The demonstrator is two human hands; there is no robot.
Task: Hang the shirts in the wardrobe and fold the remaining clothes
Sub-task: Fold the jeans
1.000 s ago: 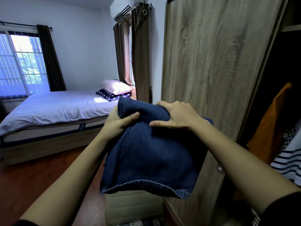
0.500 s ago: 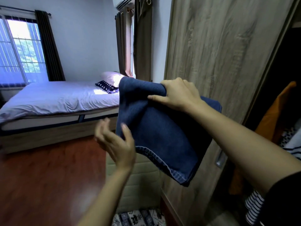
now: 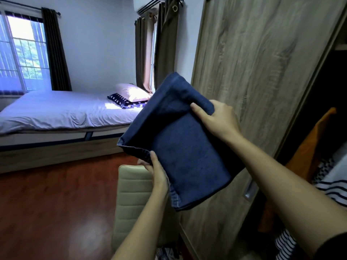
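Left grip (image 3: 154, 172), released a moment ago, now pinches the hem of the jeans (image 3: 185, 147); right grip (image 3: 218, 120) grasps the top fold. Judged: the next fold can begin.

No words, labels, brand names or numbers are legible on anything here.

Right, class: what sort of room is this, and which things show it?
A bedroom, probably in a home: a bed with a pillow, and a wooden wardrobe with an orange garment hanging inside.

black sleeve (image 3: 334, 248) on the right arm.
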